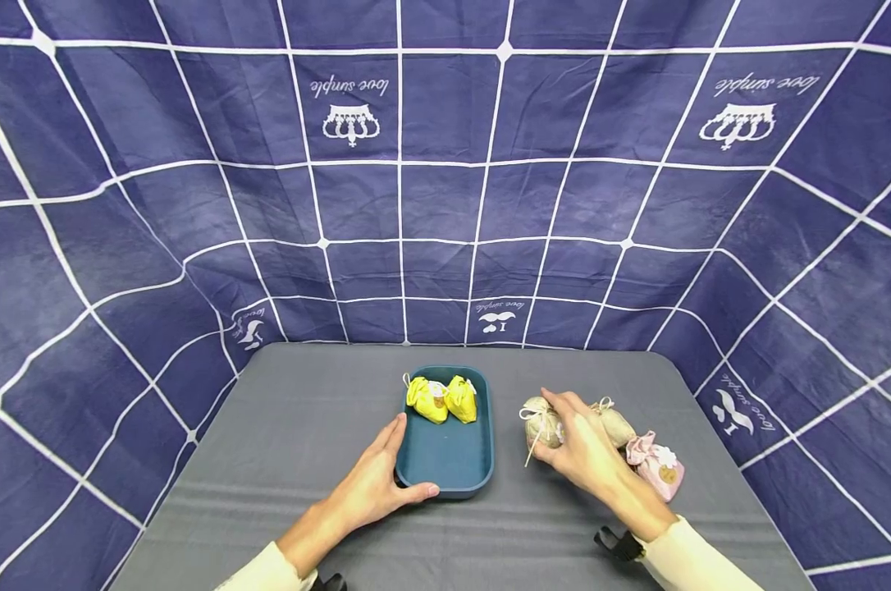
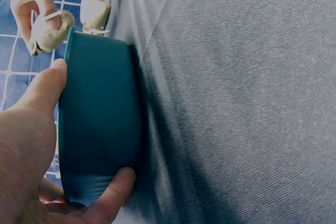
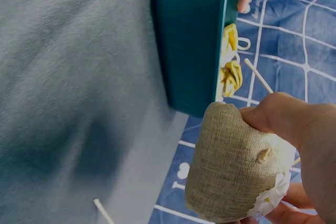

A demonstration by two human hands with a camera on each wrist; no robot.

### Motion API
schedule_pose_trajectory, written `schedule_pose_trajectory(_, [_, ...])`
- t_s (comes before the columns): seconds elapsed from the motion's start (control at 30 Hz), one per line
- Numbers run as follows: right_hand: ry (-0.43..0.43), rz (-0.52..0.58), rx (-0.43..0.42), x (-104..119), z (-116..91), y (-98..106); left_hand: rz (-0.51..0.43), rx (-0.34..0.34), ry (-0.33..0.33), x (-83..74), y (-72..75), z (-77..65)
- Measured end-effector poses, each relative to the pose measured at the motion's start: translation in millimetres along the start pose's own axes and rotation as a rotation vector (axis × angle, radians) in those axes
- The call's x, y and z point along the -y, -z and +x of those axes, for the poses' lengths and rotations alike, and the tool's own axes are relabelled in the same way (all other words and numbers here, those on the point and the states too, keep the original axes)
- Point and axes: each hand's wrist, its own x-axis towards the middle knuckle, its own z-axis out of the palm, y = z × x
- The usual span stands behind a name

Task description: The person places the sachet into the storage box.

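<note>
A blue-green rectangular bin stands on the grey table, with two yellow drawstring sachets at its far end. My left hand rests against its near left corner, the thumb along the front wall and the fairly straight fingers on the left side. To the right, my right hand pinches a beige linen sachet tied with a pale cord. In the right wrist view this sachet is raised off the cloth. Another beige sachet lies beyond that hand, partly hidden by it.
A pink sachet with a white flower trim and a round tag lies right of the beige ones. Grey cloth covers the table. A blue curtain with white grid lines hangs behind and at both sides.
</note>
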Motion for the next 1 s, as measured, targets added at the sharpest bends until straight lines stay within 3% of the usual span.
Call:
schedule_pose_trajectory(0.5, [0.046,0.073,0.038,25,33,-15,-0.040,0.058,0.034,-3.5,11.3,-1.8])
schedule_pose_trajectory(0.73, [0.109,0.128,0.031,38,49,-23,-0.032,0.059,0.037,-5.1,14.2,-1.7])
schedule_pose_trajectory(1.0, [0.155,0.189,0.109,53,69,-31,-0.034,0.055,0.037,-4.9,15.7,-1.6])
